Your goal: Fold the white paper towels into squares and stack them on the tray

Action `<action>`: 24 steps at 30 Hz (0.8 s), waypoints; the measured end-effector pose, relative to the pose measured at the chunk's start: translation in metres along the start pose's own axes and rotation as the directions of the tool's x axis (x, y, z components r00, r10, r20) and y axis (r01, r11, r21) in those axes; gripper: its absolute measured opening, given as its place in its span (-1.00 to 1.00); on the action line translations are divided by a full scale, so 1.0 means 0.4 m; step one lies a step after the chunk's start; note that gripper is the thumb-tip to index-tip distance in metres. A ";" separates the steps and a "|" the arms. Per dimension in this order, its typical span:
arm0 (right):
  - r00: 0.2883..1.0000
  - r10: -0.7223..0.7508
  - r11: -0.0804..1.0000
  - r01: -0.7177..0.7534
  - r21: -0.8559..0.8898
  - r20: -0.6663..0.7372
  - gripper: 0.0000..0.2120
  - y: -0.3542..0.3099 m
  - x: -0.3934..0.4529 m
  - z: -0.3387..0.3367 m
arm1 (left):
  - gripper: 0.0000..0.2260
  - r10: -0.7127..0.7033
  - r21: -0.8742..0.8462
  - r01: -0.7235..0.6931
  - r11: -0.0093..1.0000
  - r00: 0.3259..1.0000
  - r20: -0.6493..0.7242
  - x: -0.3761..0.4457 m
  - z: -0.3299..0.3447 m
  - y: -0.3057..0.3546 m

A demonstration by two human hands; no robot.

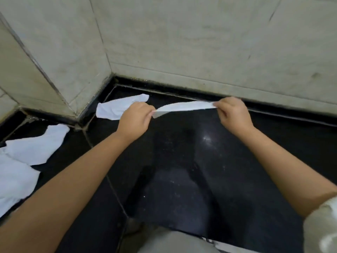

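Black stone counter (182, 170), crumpled white paper towels (120, 108) along its left.

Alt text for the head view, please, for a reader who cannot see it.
Both hands, left hand and right hand, pinch opposite ends of a white paper towel, stretched above a black floor. More white towels lie on the floor to the left, near a pale tiled wall. No tray is visible.

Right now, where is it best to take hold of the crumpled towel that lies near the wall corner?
Take the crumpled towel by its far rounded end, from above. That end lies bare on the dark counter; the left hand covers the near side.
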State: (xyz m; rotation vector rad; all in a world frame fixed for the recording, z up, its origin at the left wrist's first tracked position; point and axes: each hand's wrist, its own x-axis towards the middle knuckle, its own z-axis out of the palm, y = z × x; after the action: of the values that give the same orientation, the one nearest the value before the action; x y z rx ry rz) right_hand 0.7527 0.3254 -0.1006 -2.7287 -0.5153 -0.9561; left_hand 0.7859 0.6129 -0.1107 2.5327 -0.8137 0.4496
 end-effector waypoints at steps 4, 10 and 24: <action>0.903 -0.036 0.999 0.046 -0.015 0.429 -0.73 0.009 -0.229 -0.037 | -0.75 -0.007 -0.052 0.028 0.998 0.928 0.373 -0.082 0.100 0.084; 0.041 0.107 0.907 -0.414 -0.081 0.993 -0.83 -0.047 -0.428 -0.034 | -0.81 0.001 -0.053 0.113 0.992 0.413 0.911 -0.177 0.200 0.145; 0.311 0.502 0.743 -0.632 -0.219 0.807 -0.77 0.073 -0.373 0.030 | -0.81 -0.211 0.117 0.182 0.976 0.690 0.693 -0.042 0.320 0.146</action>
State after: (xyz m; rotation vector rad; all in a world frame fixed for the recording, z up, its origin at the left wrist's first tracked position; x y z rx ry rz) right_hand 0.6620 0.2639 -0.2069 -2.6929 0.3219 0.6258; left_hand 0.7587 0.5143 -0.2088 2.7913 -0.7508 -0.6411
